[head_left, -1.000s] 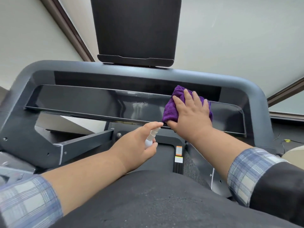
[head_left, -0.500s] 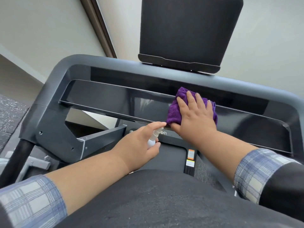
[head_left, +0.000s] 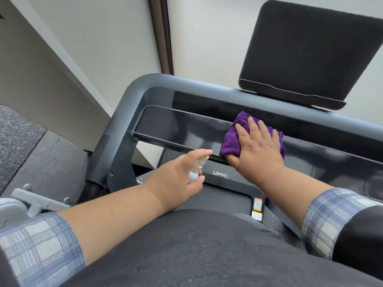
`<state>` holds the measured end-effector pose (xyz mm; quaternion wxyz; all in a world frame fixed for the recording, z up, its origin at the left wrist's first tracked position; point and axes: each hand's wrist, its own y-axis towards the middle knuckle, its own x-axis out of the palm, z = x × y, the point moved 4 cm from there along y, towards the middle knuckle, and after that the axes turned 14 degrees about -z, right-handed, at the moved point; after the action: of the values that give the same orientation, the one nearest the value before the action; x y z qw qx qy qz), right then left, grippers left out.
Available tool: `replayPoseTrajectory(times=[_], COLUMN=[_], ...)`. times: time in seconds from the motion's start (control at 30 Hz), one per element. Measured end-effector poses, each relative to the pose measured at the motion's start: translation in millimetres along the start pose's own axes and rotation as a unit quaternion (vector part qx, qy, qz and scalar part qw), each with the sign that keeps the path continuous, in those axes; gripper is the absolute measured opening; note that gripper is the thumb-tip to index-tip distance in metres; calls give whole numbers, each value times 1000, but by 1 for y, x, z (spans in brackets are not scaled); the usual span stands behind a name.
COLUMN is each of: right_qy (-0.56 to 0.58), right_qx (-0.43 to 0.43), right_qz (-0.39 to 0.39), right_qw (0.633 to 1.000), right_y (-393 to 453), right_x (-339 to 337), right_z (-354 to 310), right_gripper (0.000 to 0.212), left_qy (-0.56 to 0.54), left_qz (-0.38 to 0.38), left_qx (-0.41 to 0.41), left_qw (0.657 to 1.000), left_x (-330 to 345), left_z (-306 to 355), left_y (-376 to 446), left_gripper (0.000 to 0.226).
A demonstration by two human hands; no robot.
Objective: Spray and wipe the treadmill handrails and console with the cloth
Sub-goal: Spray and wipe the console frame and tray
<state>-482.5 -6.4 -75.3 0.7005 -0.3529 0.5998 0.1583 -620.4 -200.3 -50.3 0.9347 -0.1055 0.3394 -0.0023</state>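
Nearest the camera, two forearms in rolled plaid sleeves reach out over a dark lap toward the treadmill console (head_left: 186,129). Just short of the console's front edge, the left hand (head_left: 176,179) curls around one small white spray bottle (head_left: 50,169), index finger stretched over the nozzle, which points toward the console. Beyond it, the right hand (head_left: 259,150) lies flat with fingers straight and spread, pressing one folded purple cloth (head_left: 232,141) onto the glossy black console panel, thumb tucked under the cloth's lower edge. Around the console curves one grey handrail (head_left: 132,94), and above the console stands one black tablet holder (head_left: 306,48). Compared with half a second ago, the view has swung left, so console and hands sit farther right, while both hands keep much the same pose on bottle and cloth.
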Motion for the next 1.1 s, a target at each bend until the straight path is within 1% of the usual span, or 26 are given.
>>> replayPoseTrajectory(times=[0.13,0.23,0.43,0.57,0.67,0.77,0.97,1.1], right_qy=[-11,-17,-28,-45,-56,-73,-87,-93], right_qx=[-9,-33,-95,-126,-149,-172,-203,-252], right_qz=[-3,-8,-33,-37,-32,-30,-13,-15], right_qw=[1000,999,995,990,987,982,975,963], right_y=[5,14,42,57,65,73,72,62], right_x=[-4,-11,-23,-29,-31,-32,-32,-33], right_z=[-22,-55,-136,-173,-195,-218,-230,-228], right_gripper=[93,93,98,100,100,100,96,88], left_qy=[0,-4,-18,-34,-37,-41,-53,-46], left_qz=[-6,-2,43,86,98,95,114,98], left_qx=[-1,2,-18,-44,-55,-61,-75,-68], left_qw=[1000,1000,999,995,993,993,989,992], left_x=[-13,-21,-43,-54,-53,-49,-46,-43], left_z=[-18,-24,-44,-56,-62,-63,-63,-54], left_y=[-17,-26,-59,-84,-94,-102,-109,-100], left_gripper=[59,62,60,59,61,58,58,59])
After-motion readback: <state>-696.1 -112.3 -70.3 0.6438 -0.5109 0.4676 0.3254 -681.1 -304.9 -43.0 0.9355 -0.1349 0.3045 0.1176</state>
